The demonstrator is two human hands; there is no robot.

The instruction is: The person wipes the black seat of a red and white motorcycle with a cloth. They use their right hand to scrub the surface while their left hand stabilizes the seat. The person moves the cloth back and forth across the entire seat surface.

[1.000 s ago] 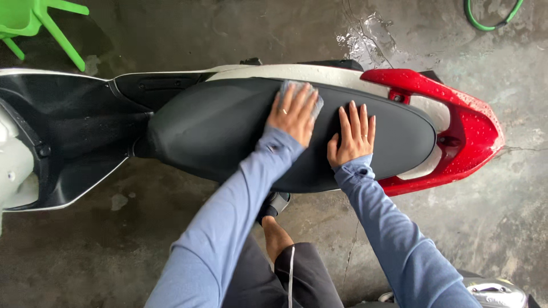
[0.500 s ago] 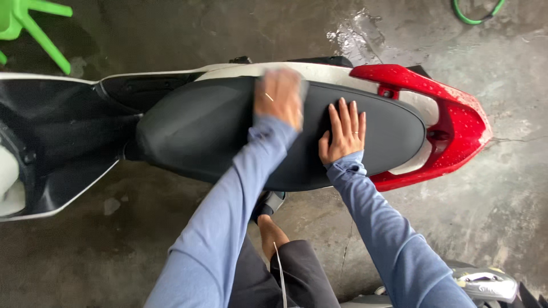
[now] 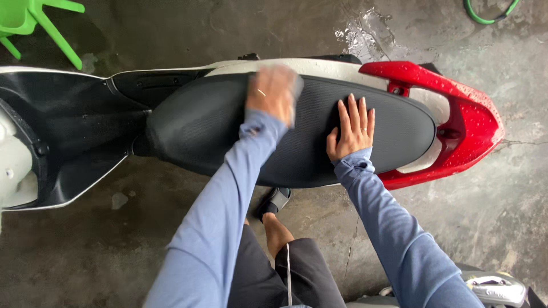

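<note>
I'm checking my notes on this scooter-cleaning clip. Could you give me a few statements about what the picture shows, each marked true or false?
1. The left hand presses a pale cloth on the black scooter seat. True; the hand is motion-blurred.
2. The right hand grips a hose. False: it lies flat, fingers spread, on the seat; a green hose lies on the floor far off.
3. The scooter's tail panel is red and beaded with water. True.
4. A blue chair stands by the scooter. False: the chair at the top left corner is green.
5. The person wears long blue sleeves. True.
</note>
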